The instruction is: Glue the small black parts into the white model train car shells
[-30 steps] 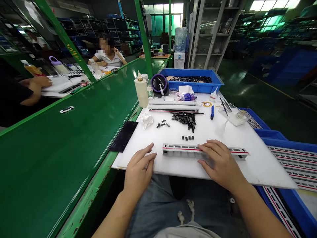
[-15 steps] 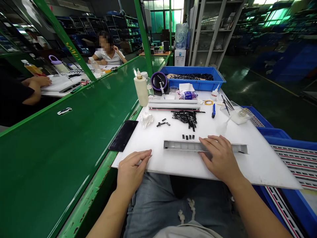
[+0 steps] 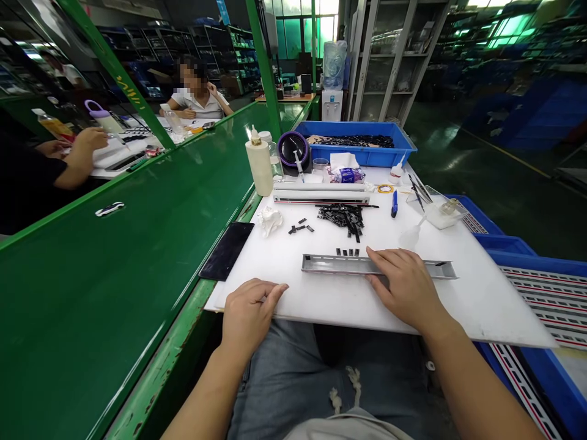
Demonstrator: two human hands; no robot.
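Note:
My right hand is closed round the right part of a long grey channel-shaped strip, thumb on the near side and fingers over the far edge. The strip lies crosswise near the front of the white board. Over the board's front left corner is my left hand, thumb and fingertips pressed together; whether anything tiny is between them is hidden. Several small black pieces stand in a row just beyond the strip. Farther back lies a pile of black pieces.
A blue bin stands at the back, with a cream bottle to its left. A blue cutter lies right of the pile. Left are a dark tablet-like slab and a green partition. People sit beyond it.
The grey strip has tilted in my right hand, showing more of its inner floor. My left hand has shifted slightly right, its fingers curled in more. A person's hands at the left have lifted.

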